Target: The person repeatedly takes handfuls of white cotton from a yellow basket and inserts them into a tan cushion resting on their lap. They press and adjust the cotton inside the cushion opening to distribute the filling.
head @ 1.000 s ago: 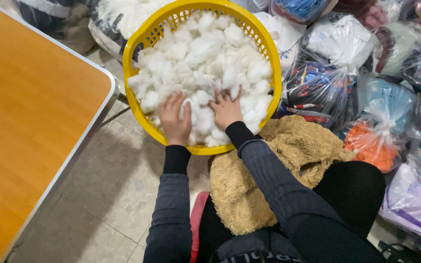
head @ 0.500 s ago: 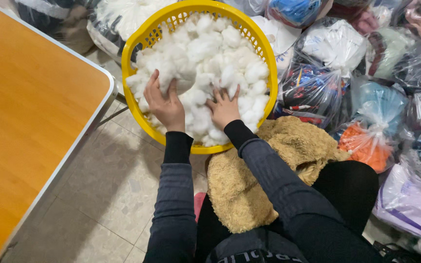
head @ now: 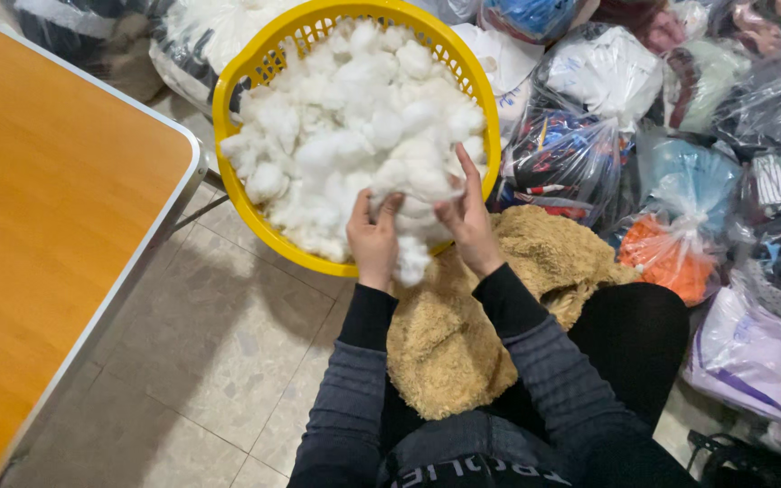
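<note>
Head view: white stuffing clump (head: pixel 411 237) held at yellow basket (head: pixel 255 63) rim.
Clump is pinched between left hand (head: pixel 374 239) and right hand (head: pixel 470 221), each grip closed on it, above tan fleece (head: pixel 449 348).

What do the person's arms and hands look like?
Both arms wear long dark grey sleeves with thin ribbed stripes, ending in plain black cuffs at the wrists. The left hand and right hand are bare: no gloves, and no rings or watch that I can see.
</note>
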